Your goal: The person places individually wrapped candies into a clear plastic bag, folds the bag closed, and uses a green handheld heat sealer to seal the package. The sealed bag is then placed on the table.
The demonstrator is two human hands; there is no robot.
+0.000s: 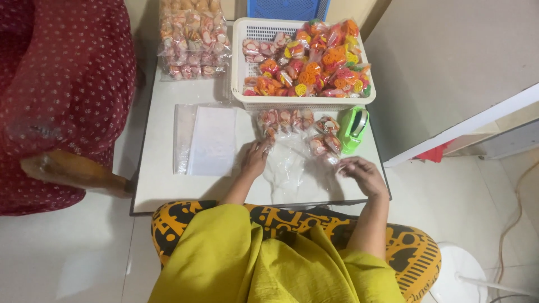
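Observation:
My left hand [256, 159] rests on a clear plastic bag [287, 166] lying on the white table [163, 185], fingers pressing its left edge. My right hand [362, 174] pinches the bag's right edge near the table's front corner. Several small packets of orange and pink snacks [292, 120] lie in a row just beyond the bag. A green tape dispenser [353, 129] stands to their right.
A white basket [241, 67] full of colourful snack packets sits at the table's far side. A large clear bag of packets [193, 36] stands to its left. A stack of flat clear bags [205, 140] lies left of my hands. A red dotted sofa [62, 84] is at left.

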